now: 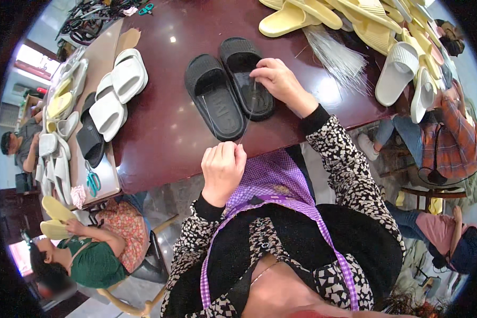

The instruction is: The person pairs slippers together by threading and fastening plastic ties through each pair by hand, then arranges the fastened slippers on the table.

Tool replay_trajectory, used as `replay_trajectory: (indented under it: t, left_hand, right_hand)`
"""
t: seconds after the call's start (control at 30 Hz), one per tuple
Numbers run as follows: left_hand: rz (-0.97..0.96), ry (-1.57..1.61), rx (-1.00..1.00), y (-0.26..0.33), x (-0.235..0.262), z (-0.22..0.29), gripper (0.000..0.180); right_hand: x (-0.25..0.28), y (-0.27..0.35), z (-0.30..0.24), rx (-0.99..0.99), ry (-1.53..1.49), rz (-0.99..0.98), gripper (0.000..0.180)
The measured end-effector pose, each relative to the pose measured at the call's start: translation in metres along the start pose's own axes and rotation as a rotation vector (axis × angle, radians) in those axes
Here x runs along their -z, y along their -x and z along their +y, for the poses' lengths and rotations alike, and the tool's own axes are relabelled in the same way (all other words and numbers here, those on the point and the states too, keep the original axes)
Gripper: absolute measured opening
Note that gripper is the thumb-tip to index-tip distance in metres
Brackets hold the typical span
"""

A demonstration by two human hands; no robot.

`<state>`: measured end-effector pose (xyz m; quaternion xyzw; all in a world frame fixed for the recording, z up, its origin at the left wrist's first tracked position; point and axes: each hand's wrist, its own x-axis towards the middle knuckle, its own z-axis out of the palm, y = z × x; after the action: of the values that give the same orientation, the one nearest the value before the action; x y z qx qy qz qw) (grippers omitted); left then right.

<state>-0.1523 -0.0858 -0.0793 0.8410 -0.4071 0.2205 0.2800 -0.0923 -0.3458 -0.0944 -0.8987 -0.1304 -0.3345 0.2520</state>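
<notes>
A pair of black slide slippers lies on the dark red table just ahead of me: the left slipper and the right slipper sit side by side, soles down, straps at the far end. My left hand is closed in a fist at the table's near edge, beside the left slipper's heel, on a thin clear plastic strand. Over the right slipper, my right hand pinches with thumb and forefinger, apparently on the same strand. Part of the strand also crosses the left slipper. Its exact path is hard to follow.
A bundle of clear strands lies at the far right, near piled yellow slippers and a grey slipper. White slippers, a black slipper and teal scissors are leftward. Other people sit at both sides.
</notes>
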Motion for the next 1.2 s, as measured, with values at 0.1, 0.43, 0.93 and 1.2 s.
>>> replay_trajectory:
  t: [0.1,0.43,0.93,1.2]
  left_hand:
    - [-0.023,-0.053,0.048,-0.001,-0.008,0.004,0.019]
    - [-0.065,-0.172,0.012,-0.043,-0.063,-0.005,0.016]
    - [0.028,-0.119,-0.021,-0.028,-0.125,-0.105,0.014]
    - [0.051,-0.039,-0.009,-0.023,-0.125,-0.123,0.015]
  right_hand:
    - [-0.003,0.011,-0.002,-0.123,-0.072,0.108,0.023]
    - [0.097,0.08,0.046,-0.308,0.388,0.566,0.032]
    - [0.208,0.251,0.128,-0.897,0.51,1.088,0.046]
    - [0.226,0.254,0.156,-0.942,-0.383,1.231,0.049]
